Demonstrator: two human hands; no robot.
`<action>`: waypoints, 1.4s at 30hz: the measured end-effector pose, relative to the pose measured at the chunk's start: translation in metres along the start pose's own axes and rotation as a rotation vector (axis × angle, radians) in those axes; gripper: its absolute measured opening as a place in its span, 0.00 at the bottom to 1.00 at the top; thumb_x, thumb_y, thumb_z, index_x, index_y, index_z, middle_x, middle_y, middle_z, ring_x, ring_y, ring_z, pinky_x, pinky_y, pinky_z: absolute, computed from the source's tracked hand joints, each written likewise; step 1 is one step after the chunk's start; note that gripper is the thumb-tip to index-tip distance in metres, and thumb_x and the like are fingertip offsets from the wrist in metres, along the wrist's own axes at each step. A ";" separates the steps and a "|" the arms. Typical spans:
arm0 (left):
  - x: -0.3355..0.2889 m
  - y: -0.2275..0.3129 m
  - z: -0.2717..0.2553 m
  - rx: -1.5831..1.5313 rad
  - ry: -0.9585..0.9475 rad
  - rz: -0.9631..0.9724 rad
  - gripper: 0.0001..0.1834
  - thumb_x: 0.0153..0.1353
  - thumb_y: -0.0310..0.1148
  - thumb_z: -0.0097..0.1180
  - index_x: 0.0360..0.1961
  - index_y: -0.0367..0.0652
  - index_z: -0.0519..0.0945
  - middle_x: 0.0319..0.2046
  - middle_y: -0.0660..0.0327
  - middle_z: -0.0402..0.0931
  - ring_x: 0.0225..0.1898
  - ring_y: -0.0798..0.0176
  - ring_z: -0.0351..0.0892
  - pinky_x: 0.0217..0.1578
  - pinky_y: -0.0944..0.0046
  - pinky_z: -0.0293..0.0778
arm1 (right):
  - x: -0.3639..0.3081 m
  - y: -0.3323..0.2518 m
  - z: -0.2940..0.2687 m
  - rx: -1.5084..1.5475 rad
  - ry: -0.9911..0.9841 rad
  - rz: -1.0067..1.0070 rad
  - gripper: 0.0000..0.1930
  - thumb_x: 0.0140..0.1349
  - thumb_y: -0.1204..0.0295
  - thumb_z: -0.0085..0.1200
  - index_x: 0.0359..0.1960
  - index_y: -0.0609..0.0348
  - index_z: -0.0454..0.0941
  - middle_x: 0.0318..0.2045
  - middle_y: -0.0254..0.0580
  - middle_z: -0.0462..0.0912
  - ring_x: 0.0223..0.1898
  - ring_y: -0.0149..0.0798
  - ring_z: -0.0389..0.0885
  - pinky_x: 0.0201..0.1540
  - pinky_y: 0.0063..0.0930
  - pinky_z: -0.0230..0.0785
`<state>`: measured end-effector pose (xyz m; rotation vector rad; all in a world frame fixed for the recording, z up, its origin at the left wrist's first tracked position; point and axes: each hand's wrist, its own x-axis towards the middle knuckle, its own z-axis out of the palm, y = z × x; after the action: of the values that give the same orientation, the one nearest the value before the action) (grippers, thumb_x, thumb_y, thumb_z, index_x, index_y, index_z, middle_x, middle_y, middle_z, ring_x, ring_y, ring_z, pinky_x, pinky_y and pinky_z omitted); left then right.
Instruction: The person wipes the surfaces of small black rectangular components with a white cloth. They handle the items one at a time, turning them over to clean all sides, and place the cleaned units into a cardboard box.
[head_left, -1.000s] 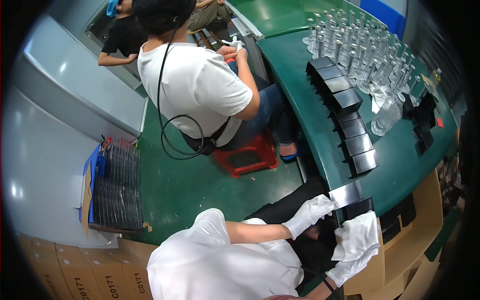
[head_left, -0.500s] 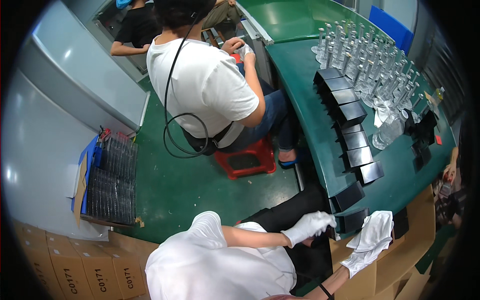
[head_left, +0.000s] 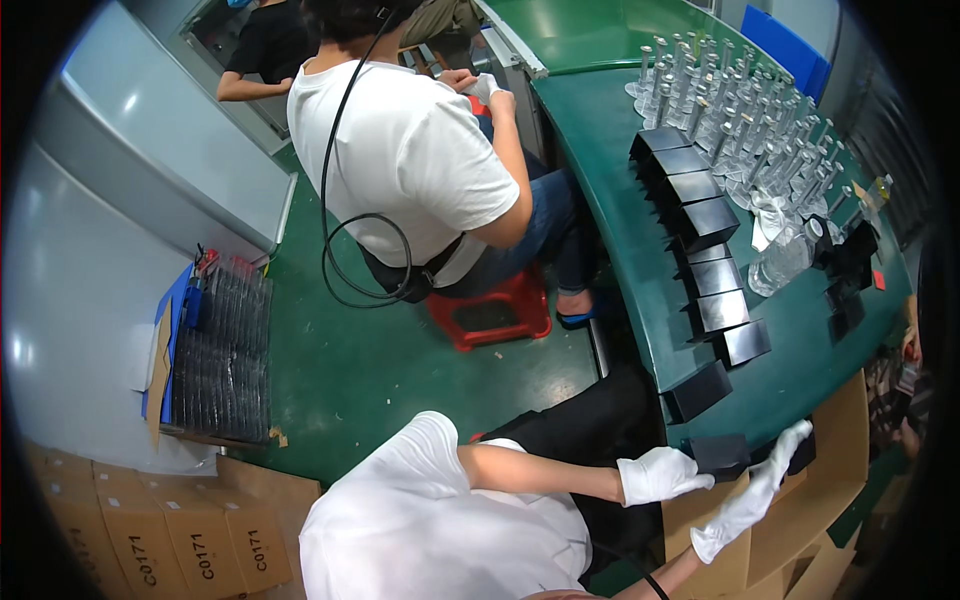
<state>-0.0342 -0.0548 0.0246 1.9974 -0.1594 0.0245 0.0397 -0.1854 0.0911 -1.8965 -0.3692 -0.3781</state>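
Along the lower-left edge of the floor, brown cartons stand in a row; just above them rises a stack of clear trays. Next, a co-worker in a white shirt sits on a red stool. By the lower-left corner of the green tabletop, the white-gloved left hand points its fingers, held together, at a black box; whether they grip it is unclear. Glossy black boxes line the tabletop parallel to its left edge. Clear-based stands with upright stems crowd its upper end. Below the tabletop's lower edge, the gloved right hand reaches over a cardboard carton, fingers extended; its grip cannot be determined. Toward the tabletop's right edge lie a white cloth and a tilted clear bottle.
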 end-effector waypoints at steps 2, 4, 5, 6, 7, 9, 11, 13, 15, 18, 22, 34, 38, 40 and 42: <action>-0.010 -0.008 0.017 0.220 0.148 0.167 0.17 0.59 0.40 0.56 0.17 0.41 0.76 0.15 0.53 0.73 0.18 0.46 0.75 0.19 0.52 0.70 | -0.010 0.011 0.011 -0.527 -0.293 -0.187 0.20 0.71 0.67 0.43 0.60 0.61 0.72 0.65 0.45 0.69 0.70 0.42 0.60 0.71 0.43 0.50; -0.010 -0.019 0.020 0.174 0.149 0.241 0.14 0.56 0.38 0.57 0.18 0.41 0.77 0.16 0.53 0.74 0.18 0.46 0.76 0.19 0.52 0.71 | -0.021 0.004 0.017 -0.853 -0.374 -0.350 0.18 0.67 0.70 0.47 0.57 0.60 0.75 0.61 0.45 0.74 0.68 0.45 0.64 0.72 0.44 0.47; -0.009 -0.023 0.022 0.168 0.144 0.244 0.13 0.55 0.37 0.57 0.18 0.42 0.77 0.16 0.53 0.75 0.19 0.46 0.76 0.20 0.52 0.71 | -0.026 -0.001 0.021 -0.794 -0.376 -0.315 0.18 0.67 0.72 0.47 0.57 0.61 0.76 0.61 0.45 0.74 0.67 0.46 0.66 0.71 0.42 0.49; -0.009 -0.025 0.023 0.157 0.131 0.244 0.13 0.55 0.37 0.57 0.18 0.42 0.77 0.17 0.52 0.75 0.19 0.46 0.77 0.20 0.52 0.71 | -0.031 -0.010 0.026 -0.738 -0.378 -0.271 0.18 0.66 0.73 0.47 0.57 0.62 0.76 0.61 0.45 0.75 0.65 0.46 0.68 0.71 0.40 0.51; -0.008 -0.034 0.028 0.261 -0.046 0.206 0.08 0.54 0.36 0.56 0.22 0.44 0.78 0.21 0.53 0.77 0.23 0.49 0.79 0.23 0.53 0.73 | -0.038 -0.020 0.025 -0.697 -0.383 -0.221 0.18 0.65 0.75 0.48 0.56 0.63 0.76 0.60 0.46 0.75 0.64 0.46 0.70 0.71 0.39 0.53; -0.007 -0.047 0.043 0.188 0.174 0.362 0.09 0.55 0.37 0.55 0.30 0.44 0.80 0.26 0.53 0.79 0.28 0.52 0.80 0.29 0.55 0.76 | -0.044 -0.039 0.031 -0.392 -0.446 -0.095 0.18 0.63 0.76 0.46 0.53 0.66 0.78 0.58 0.49 0.77 0.63 0.47 0.71 0.67 0.38 0.58; -0.008 -0.050 0.041 0.268 0.081 0.303 0.13 0.57 0.39 0.53 0.40 0.44 0.79 0.30 0.55 0.79 0.31 0.57 0.80 0.34 0.58 0.77 | -0.044 -0.053 0.034 -0.244 -0.528 -0.054 0.17 0.63 0.73 0.45 0.49 0.68 0.80 0.55 0.52 0.79 0.62 0.48 0.72 0.66 0.38 0.59; 0.011 -0.030 0.036 0.326 0.518 0.460 0.11 0.64 0.37 0.49 0.36 0.45 0.80 0.35 0.59 0.82 0.34 0.58 0.82 0.34 0.56 0.77 | -0.040 -0.056 0.029 -0.177 -0.574 -0.045 0.20 0.65 0.66 0.43 0.46 0.68 0.81 0.51 0.53 0.82 0.62 0.48 0.73 0.68 0.41 0.56; 0.002 -0.051 0.033 0.712 0.331 0.331 0.13 0.64 0.38 0.51 0.45 0.43 0.77 0.38 0.55 0.81 0.35 0.58 0.81 0.36 0.64 0.77 | -0.045 -0.051 0.023 0.012 -0.528 0.111 0.23 0.68 0.62 0.40 0.45 0.69 0.82 0.50 0.53 0.82 0.61 0.48 0.74 0.69 0.44 0.53; 0.014 -0.011 -0.026 -0.395 -0.311 -0.455 0.12 0.65 0.38 0.54 0.42 0.42 0.79 0.33 0.57 0.81 0.29 0.64 0.81 0.31 0.69 0.76 | -0.061 -0.050 0.003 0.313 -0.144 0.381 0.28 0.72 0.57 0.35 0.44 0.71 0.82 0.49 0.56 0.82 0.57 0.50 0.77 0.63 0.41 0.62; -0.016 -0.004 -0.061 -0.448 -0.005 -0.367 0.15 0.69 0.40 0.53 0.45 0.40 0.81 0.26 0.64 0.80 0.23 0.74 0.77 0.25 0.74 0.72 | -0.082 -0.020 -0.011 0.412 0.184 0.530 0.29 0.72 0.54 0.37 0.55 0.74 0.71 0.54 0.57 0.78 0.51 0.44 0.80 0.56 0.36 0.70; 0.011 -0.020 -0.063 0.354 0.270 -0.025 0.10 0.55 0.37 0.66 0.31 0.44 0.79 0.17 0.56 0.72 0.20 0.51 0.74 0.23 0.57 0.70 | -0.077 0.016 0.022 0.283 -0.011 0.534 0.24 0.73 0.56 0.37 0.53 0.67 0.74 0.33 0.45 0.85 0.20 0.32 0.79 0.34 0.25 0.73; 0.011 -0.041 -0.067 0.400 0.368 0.126 0.06 0.60 0.32 0.59 0.36 0.44 0.82 0.20 0.53 0.71 0.21 0.48 0.73 0.24 0.57 0.70 | -0.073 0.004 0.024 0.276 -0.038 0.567 0.23 0.73 0.58 0.37 0.52 0.67 0.75 0.20 0.40 0.80 0.18 0.30 0.77 0.30 0.23 0.70; 0.003 -0.042 -0.079 0.381 0.365 0.161 0.06 0.59 0.31 0.59 0.37 0.44 0.82 0.20 0.52 0.71 0.21 0.47 0.74 0.24 0.57 0.70 | -0.076 0.004 0.019 0.340 -0.023 0.591 0.23 0.73 0.58 0.36 0.51 0.66 0.75 0.18 0.39 0.79 0.17 0.29 0.76 0.29 0.22 0.69; -0.001 -0.035 -0.091 0.384 0.399 0.206 0.09 0.57 0.30 0.61 0.40 0.43 0.83 0.20 0.52 0.74 0.21 0.48 0.76 0.23 0.55 0.71 | -0.076 0.004 0.018 0.361 -0.001 0.582 0.23 0.72 0.59 0.35 0.51 0.66 0.76 0.19 0.38 0.79 0.17 0.28 0.76 0.27 0.20 0.68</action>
<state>-0.0262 0.0419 0.0314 2.3018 -0.1065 0.6220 -0.0255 -0.1751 0.0490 -1.5598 0.1186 0.0780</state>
